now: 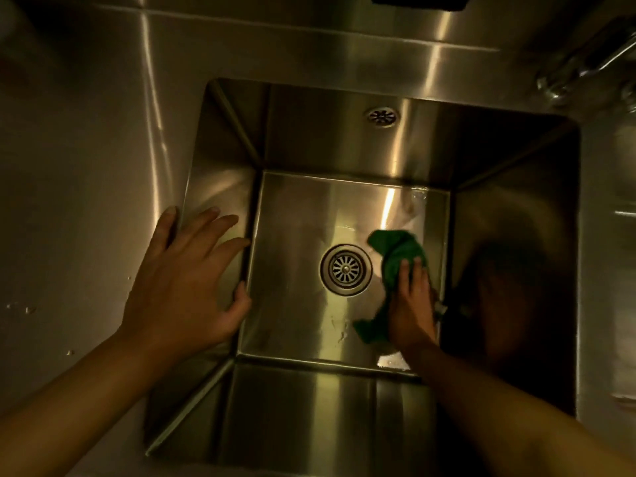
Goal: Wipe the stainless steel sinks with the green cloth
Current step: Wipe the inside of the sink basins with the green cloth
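Brushed stainless steel surface (pixel 86 166) fills the head view under dim, yellowish light, with a few water droplets (pixel 29 309) beading on its left part. Set into it is a deep square sink (pixel 344 139), seen straight from above. A round drain strainer (pixel 346 268) sits in the middle of the sink floor, and a small overflow grille (pixel 382 116) is set high in the far wall. At the upper right corner a shiny faucet (pixel 578 70) shows, too blurred to describe further. A dark object (pixel 420 0) is cut off by the top edge.

The green cloth (pixel 399 249) lies crumpled on the sink floor, just right of the strainer and close to the right wall. The right hand (pixel 411 304) lies palm down on it; its grip is flat, the fingers (pixel 406 270) straight and pressing the cloth against the steel, with cloth showing beyond the fingertips and beside the wrist. Wet streaks glint on the floor near the cloth.

The left hand (pixel 182 280) is at the sink's left rim, its grip apart: the fingers are spread and straight, reaching over the left wall, and they hold nothing.
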Tool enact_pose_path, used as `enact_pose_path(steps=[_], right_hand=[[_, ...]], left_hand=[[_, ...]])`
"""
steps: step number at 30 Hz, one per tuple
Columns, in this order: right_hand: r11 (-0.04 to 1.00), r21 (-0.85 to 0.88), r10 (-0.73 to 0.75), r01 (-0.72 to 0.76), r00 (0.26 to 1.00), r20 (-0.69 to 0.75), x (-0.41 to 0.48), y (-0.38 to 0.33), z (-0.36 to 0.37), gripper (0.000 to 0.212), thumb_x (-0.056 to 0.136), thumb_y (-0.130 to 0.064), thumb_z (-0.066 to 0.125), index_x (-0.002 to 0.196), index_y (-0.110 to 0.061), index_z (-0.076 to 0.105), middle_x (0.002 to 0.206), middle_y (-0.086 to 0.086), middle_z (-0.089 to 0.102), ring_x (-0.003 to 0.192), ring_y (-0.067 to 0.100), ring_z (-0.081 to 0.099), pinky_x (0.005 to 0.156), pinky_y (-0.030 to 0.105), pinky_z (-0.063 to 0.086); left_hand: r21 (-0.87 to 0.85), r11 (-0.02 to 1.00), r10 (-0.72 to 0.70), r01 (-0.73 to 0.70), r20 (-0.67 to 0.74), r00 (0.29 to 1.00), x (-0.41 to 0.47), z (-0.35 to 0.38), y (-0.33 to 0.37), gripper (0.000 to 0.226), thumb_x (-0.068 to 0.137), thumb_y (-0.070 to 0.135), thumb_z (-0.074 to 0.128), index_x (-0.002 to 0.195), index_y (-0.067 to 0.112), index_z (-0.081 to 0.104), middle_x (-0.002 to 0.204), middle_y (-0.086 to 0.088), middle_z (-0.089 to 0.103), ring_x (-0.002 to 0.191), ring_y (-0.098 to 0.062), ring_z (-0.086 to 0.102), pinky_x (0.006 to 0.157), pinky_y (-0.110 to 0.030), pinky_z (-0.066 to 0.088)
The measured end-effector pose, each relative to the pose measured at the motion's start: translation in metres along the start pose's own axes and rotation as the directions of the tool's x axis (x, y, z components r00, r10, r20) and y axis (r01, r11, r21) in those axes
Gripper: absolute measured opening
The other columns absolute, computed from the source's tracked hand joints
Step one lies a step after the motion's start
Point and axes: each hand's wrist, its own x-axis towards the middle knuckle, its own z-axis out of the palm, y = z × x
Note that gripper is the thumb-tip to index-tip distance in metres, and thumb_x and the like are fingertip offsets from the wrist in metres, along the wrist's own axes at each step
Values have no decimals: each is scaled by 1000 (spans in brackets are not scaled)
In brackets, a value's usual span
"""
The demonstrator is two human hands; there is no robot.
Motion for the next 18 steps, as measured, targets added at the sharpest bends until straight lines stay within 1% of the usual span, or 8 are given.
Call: enact_pose_path(steps=[2, 3, 4, 6, 8, 10, 12, 18], right_hand=[[979, 19, -204, 203, 971, 125, -36, -5, 13, 83, 96, -24, 56, 163, -17, 8, 170, 12, -2, 157, 35, 0, 127, 52, 11], [939, -2, -336, 343, 919, 206, -50, -9, 19, 90, 93, -27, 59, 163, -21, 4, 170, 9, -7, 157, 34, -6, 127, 54, 9], [883, -29, -443, 468, 854, 272, -58, -12, 26, 94, 92, -24, 61, 163, -25, -1, 169, 6, -14, 156, 32, -13, 127, 54, 6], [787, -43, -570, 615, 753, 328, -56, -21, 34, 97, 92, -8, 57, 162, -29, -8, 167, 1, -22, 153, 29, -23, 126, 51, -4], [705, -22, -652, 709, 660, 373, -43, -33, 36, 95, 92, -3, 52, 162, -29, -7, 167, 2, -20, 153, 30, -23, 124, 48, -8], [584, -5, -741, 812, 536, 403, -28, -47, 41, 90, 92, -4, 51, 163, -26, -1, 169, 5, -12, 155, 33, -14, 124, 49, -1], [479, -7, -801, 878, 440, 405, -17, -69, 51, 84, 93, -8, 51, 164, -22, 7, 170, 8, -3, 156, 35, -5, 125, 50, 6], [338, -30, -862, 941, 322, 392, 26, -142, 69, 67, 103, -16, 41, 163, -20, 12, 170, 9, 5, 156, 36, 3, 125, 51, 14]], left_hand=[[9, 1000, -5, 5, 3, 1000, 1, 0, 1, 59, 83, 47, 55, 131, 16, 64, 147, -10, 54, 145, -29, 44, 128, -52, 8], [13, 1000, -9, 9, 3, 1000, 1, 0, 1, 58, 83, 48, 55, 131, 16, 64, 147, -10, 55, 144, -29, 44, 128, -52, 8], [18, 1000, -11, 11, 4, 1000, 1, -1, 2, 58, 83, 48, 55, 131, 16, 65, 146, -9, 55, 144, -28, 45, 128, -52, 8], [28, 1000, -11, 11, 5, 1000, 2, -1, 3, 58, 83, 48, 55, 130, 15, 65, 146, -9, 56, 144, -28, 45, 127, -51, 8], [33, 999, -10, 10, 2, 1000, 1, 0, 3, 58, 82, 47, 57, 130, 15, 65, 145, -9, 56, 144, -27, 45, 127, -52, 8], [33, 999, -11, 11, -5, 1000, 0, 3, 2, 58, 82, 47, 58, 130, 16, 65, 146, -8, 56, 143, -26, 45, 128, -51, 8], [30, 999, -11, 11, -11, 1000, 0, 4, 1, 57, 82, 47, 59, 131, 17, 65, 146, -7, 56, 144, -26, 45, 128, -50, 7], [21, 1000, -5, 6, -17, 1000, -2, 3, 0, 55, 82, 45, 63, 128, 16, 67, 144, -7, 58, 143, -26, 47, 128, -50, 7]])
